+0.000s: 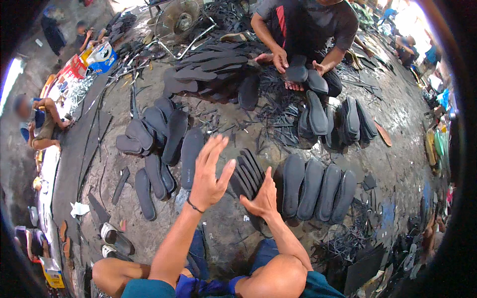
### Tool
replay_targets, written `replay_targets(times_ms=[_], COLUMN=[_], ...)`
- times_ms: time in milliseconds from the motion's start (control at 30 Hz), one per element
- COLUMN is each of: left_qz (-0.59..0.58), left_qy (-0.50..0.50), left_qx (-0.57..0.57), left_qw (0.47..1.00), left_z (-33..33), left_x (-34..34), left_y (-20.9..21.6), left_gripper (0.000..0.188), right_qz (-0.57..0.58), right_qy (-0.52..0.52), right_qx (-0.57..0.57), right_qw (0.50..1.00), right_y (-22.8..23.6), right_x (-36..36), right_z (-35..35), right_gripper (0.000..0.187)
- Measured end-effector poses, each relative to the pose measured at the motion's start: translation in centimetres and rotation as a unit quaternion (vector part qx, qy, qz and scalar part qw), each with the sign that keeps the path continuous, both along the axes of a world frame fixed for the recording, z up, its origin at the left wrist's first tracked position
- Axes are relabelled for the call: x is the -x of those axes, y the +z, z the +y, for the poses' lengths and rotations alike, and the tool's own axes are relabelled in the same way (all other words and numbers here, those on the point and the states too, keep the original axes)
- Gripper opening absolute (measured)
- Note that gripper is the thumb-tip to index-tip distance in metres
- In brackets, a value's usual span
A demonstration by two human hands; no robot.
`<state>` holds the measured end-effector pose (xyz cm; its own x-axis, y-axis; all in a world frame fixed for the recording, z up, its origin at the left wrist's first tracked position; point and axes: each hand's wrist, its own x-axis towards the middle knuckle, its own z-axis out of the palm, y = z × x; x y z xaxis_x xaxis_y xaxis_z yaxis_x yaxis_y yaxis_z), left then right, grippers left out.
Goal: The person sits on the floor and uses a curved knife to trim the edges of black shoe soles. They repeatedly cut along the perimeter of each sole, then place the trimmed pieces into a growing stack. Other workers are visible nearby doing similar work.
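Note:
My left hand [211, 174] is raised with its fingers stretched out and holds nothing. It hovers beside a black shoe sole [191, 154] lying flat on the floor. My right hand [261, 196] grips the near right side of a stack of black soles [248, 171], thumb toward the left and fingers along the right edge. The stack's soles lean in a fanned row. To its right, several more soles [303, 184] stand in a neat row. A loose cluster of soles [159, 124] lies left of my left hand.
Across from me, a seated person [308, 30] holds soles in both hands, beside more stacked soles [350, 121]. A large sole pile [208, 69] and a fan [179, 22] are farther back. Black offcuts [353, 231] litter the right, and slippers [117, 238] lie at lower left.

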<state>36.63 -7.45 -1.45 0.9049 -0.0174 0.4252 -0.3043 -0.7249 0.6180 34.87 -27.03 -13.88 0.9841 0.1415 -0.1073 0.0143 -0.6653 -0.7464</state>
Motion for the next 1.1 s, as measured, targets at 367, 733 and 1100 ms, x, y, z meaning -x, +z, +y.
replay_targets(times_ms=[367, 733, 1100], left_qz=[0.142, 0.320, 0.057], left_qy=[-0.053, -0.236, 0.043], left_qx=[-0.124, 0.087, 0.009], left_qw=[0.981, 0.913, 0.997], left_z=[3.7, -0.6, 10.8], left_x=[3.5, 4.5, -4.1], left_y=[-2.4, -0.8, -2.7], left_gripper=[0.079, 0.074, 0.024], right_qz=[-0.037, -0.160, -0.031], right_qy=[0.101, 0.091, -0.043], right_qx=[0.211, -0.233, -0.319], right_qw=[0.972, 0.955, 0.946], right_y=[3.5, -5.6, 2.9], right_x=[5.3, 7.0, 7.9], right_z=[0.4, -2.7, -3.3], right_gripper=[0.133, 0.133, 0.116])
